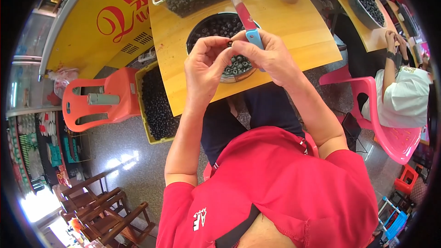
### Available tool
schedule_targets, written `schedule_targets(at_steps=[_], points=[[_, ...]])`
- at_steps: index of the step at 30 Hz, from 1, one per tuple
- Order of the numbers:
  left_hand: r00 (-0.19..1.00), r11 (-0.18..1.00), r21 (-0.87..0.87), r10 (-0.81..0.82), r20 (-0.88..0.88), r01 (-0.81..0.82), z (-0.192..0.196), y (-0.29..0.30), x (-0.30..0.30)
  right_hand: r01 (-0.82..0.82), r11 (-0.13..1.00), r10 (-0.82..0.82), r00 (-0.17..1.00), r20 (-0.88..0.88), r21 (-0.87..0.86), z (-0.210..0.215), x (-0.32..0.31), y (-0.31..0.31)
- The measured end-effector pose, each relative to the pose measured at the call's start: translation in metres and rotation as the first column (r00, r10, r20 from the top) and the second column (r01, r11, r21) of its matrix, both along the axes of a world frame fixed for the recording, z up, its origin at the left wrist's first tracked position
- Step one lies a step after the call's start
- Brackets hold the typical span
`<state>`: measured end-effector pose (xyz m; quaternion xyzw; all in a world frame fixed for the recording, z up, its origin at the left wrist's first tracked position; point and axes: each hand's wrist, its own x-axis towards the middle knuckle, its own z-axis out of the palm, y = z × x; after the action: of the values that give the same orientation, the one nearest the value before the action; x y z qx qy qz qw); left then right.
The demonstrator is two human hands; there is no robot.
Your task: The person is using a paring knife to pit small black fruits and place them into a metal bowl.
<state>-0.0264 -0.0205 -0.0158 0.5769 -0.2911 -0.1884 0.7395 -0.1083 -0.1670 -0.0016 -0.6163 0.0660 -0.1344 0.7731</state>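
Hands (209,62) (271,55) around small, perhaps round, dark fruit (229,43)

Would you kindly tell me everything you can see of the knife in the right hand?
The knife is small, with a light blue handle, a red middle section and a pale pointed blade that looks like metal. The right hand grips the handle, so only its upper part shows. The blade points up and away from the person, tilted slightly left, above the round bowl of dark fruits. Nothing but the hand touches it; the left hand pinches a small dark fruit beside it.
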Motion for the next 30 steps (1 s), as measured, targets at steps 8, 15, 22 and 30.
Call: schedule_targets(at_steps=[8, 15, 22, 30], points=[[0.885, 0.974, 0.167, 0.061, 0.461, -0.154, -0.003, -0.009, -0.003, 0.074, 0.997, -0.075, 0.991, -0.112, -0.018, -0.006, 0.007, -0.038], [0.863, 0.942, 0.245, 0.083, 0.498, -0.231, -0.015, 0.002, 0.004, 0.533, 0.783, -0.556, 0.831, 0.024, -0.321, -0.022, 0.052, -0.169], [0.881, 0.930, 0.252, 0.129, 0.455, -0.267, -0.019, 0.008, 0.021, 0.557, 0.588, -0.632, 0.769, 0.096, -0.587, -0.062, 0.090, -0.260], [0.762, 0.842, 0.502, -0.189, 0.619, -0.199, -0.020, -0.011, 0.035, 0.543, 0.728, -0.585, 0.810, 0.033, -0.419, -0.062, 0.062, -0.228]])
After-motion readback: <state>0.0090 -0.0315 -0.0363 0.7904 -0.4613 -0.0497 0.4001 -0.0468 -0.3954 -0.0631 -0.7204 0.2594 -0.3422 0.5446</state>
